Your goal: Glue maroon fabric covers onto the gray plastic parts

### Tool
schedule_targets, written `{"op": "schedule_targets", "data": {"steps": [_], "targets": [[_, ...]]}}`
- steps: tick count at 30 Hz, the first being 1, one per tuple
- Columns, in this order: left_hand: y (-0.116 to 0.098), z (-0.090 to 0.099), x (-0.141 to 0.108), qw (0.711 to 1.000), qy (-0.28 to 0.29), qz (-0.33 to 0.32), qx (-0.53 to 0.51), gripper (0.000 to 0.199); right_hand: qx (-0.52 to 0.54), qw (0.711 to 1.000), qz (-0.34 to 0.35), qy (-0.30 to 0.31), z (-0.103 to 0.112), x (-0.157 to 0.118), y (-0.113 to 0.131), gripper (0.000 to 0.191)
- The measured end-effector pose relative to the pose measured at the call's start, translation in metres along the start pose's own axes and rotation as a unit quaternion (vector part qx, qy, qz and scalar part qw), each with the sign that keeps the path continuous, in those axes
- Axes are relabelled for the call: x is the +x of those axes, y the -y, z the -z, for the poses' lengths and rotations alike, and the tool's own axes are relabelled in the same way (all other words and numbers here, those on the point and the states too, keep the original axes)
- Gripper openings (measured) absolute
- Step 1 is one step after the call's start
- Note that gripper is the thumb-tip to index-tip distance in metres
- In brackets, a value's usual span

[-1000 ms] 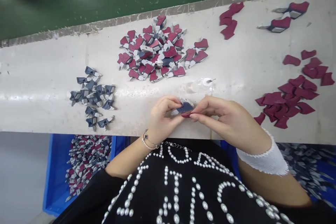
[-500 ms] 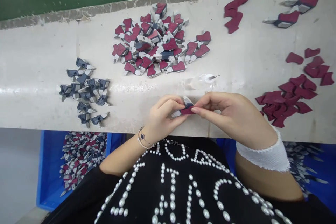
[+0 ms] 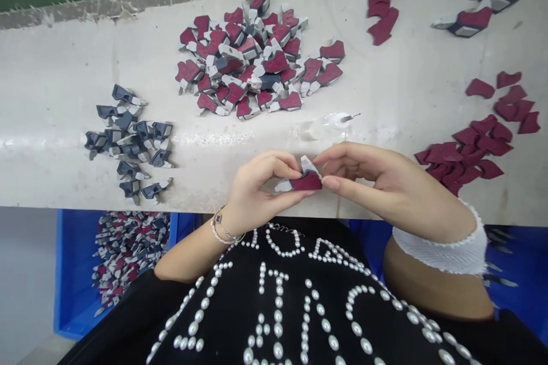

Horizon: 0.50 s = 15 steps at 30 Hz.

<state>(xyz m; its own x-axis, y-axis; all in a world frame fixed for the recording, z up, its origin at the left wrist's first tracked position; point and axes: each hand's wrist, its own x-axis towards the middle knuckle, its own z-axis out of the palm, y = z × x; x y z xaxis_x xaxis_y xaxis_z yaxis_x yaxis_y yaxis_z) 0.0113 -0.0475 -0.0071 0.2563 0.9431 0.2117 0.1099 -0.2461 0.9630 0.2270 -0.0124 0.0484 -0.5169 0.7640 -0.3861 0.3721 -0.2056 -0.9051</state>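
Observation:
A small part (image 3: 306, 181) with a dark red face, a dark blue middle and light grey ends is pinched between the thumb and fingers of my left hand (image 3: 268, 182), close to the table's front edge. My right hand (image 3: 372, 177) is at the part's right end, its thumb tip touching or almost touching the red face. The fingers of that hand are slightly apart, and nothing shows between them. Just beyond the hands, a clear blob with a thin dark tip (image 3: 338, 120) lies on the table.
Red-faced parts (image 3: 274, 63) form a large pile at the back middle. Dark blue parts (image 3: 132, 148) lie at the left, loose red pieces (image 3: 471, 154) at the right. Blue bins (image 3: 71, 274) stand below the front edge, left and right.
My right thumb and fingers have opened and drawn back slightly from the part, so more of its red face shows. The whole view has shifted slightly.

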Motion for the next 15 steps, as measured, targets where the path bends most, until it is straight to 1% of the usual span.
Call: {"op": "schedule_targets", "data": {"steps": [2,4,8,11,15], "targets": [[-0.002,0.001,0.000,1.000,0.002,0.007,-0.020,0.026,0.023,0.999,0.007,0.042,0.000,0.000,0.000,0.020],[-0.004,0.002,0.000,1.000,0.005,0.007,-0.025,0.026,0.040,0.997,0.016,0.056,-0.002,0.000,-0.001,0.021],[-0.010,0.002,0.003,1.000,0.009,-0.003,0.010,0.026,0.029,0.999,0.024,0.027,-0.004,-0.001,-0.002,0.026],[-0.012,0.002,0.004,1.000,0.015,-0.014,0.024,0.026,0.012,0.999,0.027,0.028,-0.003,-0.002,-0.002,0.023],[-0.013,0.001,0.007,0.997,0.013,-0.057,0.045,0.025,-0.004,0.998,0.045,0.034,-0.002,-0.003,0.001,0.019]]}}
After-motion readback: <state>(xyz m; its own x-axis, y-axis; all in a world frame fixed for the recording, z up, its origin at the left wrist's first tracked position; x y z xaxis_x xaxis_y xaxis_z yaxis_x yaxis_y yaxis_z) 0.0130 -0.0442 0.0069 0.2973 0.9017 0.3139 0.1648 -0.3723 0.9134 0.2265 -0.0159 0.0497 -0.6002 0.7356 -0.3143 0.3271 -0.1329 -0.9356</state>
